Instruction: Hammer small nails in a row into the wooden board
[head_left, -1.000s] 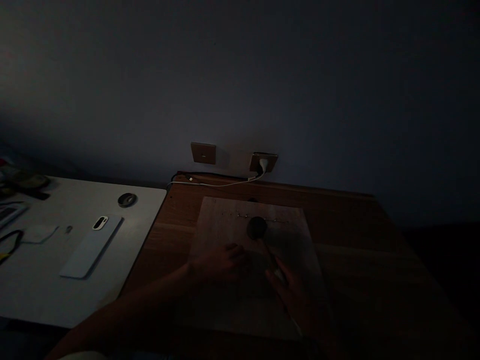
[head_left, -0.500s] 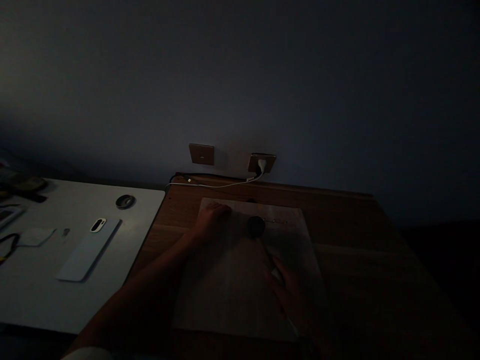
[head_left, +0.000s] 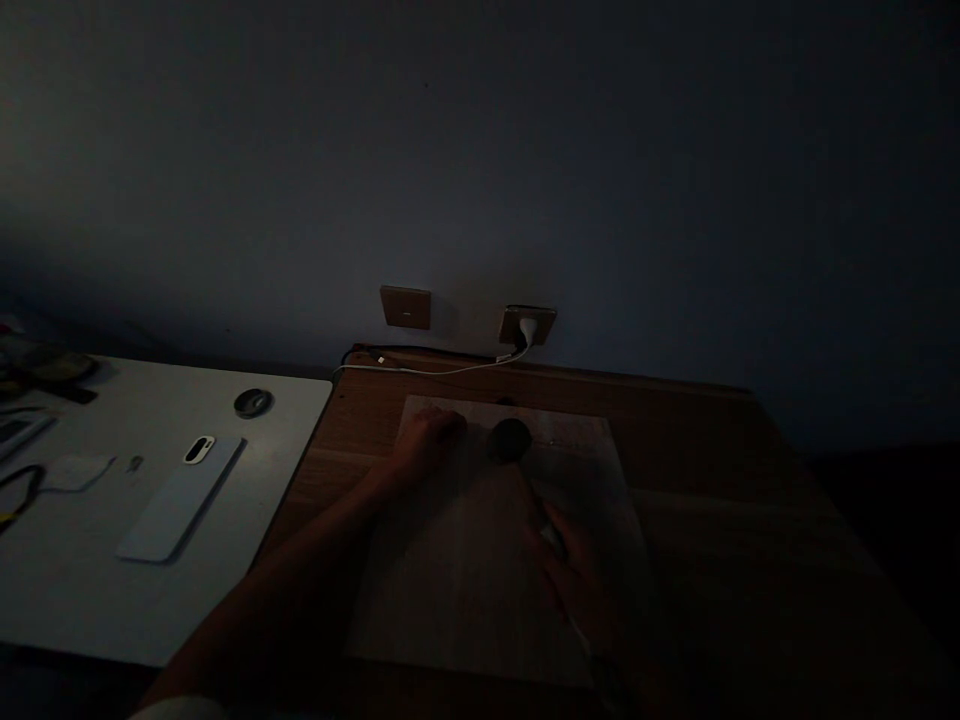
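In dim light, a pale rectangular board (head_left: 457, 590) lies on the wooden table. Near its upper left corner rests my left hand (head_left: 430, 437), fingers curled together; what they hold, if anything, is too dark to make out. My right hand (head_left: 570, 565), on the right part of the board, is wrapped round the handle of a mallet-like tool. The tool's round dark head (head_left: 510, 441) is near the board's upper middle, right of my left hand. Small thin items (head_left: 553, 442) lie on the board just right of the head.
On the white table (head_left: 225, 520) at left lie a light phone (head_left: 169, 510), a round tape-like ring (head_left: 253, 403), a small packet (head_left: 77, 471) and dark items at the far left. Behind the wooden table, a white cable (head_left: 465, 369) runs to a wall socket (head_left: 527, 325).
The round tool head has moved slightly up and left, with my right hand shifting slightly too. My left hand stays nearly where it was. The view has shifted a little.
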